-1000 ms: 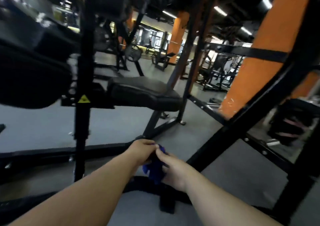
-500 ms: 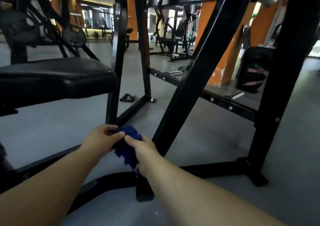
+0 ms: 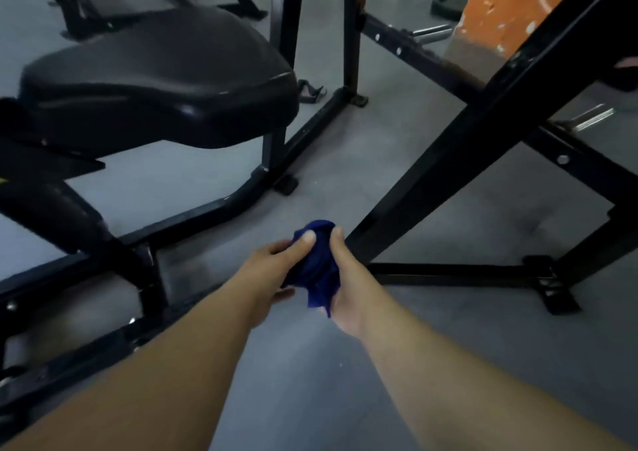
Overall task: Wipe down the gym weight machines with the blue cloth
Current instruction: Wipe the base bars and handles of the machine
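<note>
Gripping one bunched blue cloth (image 3: 316, 264), both hands meet in mid-air above the grey floor (image 3: 431, 330) in the head view, the only view on record. Left hand (image 3: 272, 271): thumb pressed onto the upper part of the cloth, fingers curled round its left side and beneath it. Right hand (image 3: 348, 288): thumb on the cloth's upper right edge, palm under the fabric, a loose tail of cloth hanging over the heel of that palm. The hands are together, touching through the cloth; both bare forearms run back toward the camera. Item beyond and to the left of the hands: black padded seat (image 3: 155, 81), glossy, mounted on a black post that joins a curved base rail (image 3: 193, 214) lying on the floor. Item just beyond the right hand: black diagonal frame beam (image 3: 483, 133), rising up and away to the right, its foot just past the cloth; whether cloth and beam touch cannot be told. Item to the right of the hands: low black floor bar (image 3: 448, 274) ending in a bolted foot plate (image 3: 556, 293). Item far beyond, upper right: orange pillar (image 3: 497, 9) with chipped paint. Item beyond the seat: two black uprights (image 3: 350, 29), standing on the floor. Picture slightly blurred; finer detail not legible.
</note>
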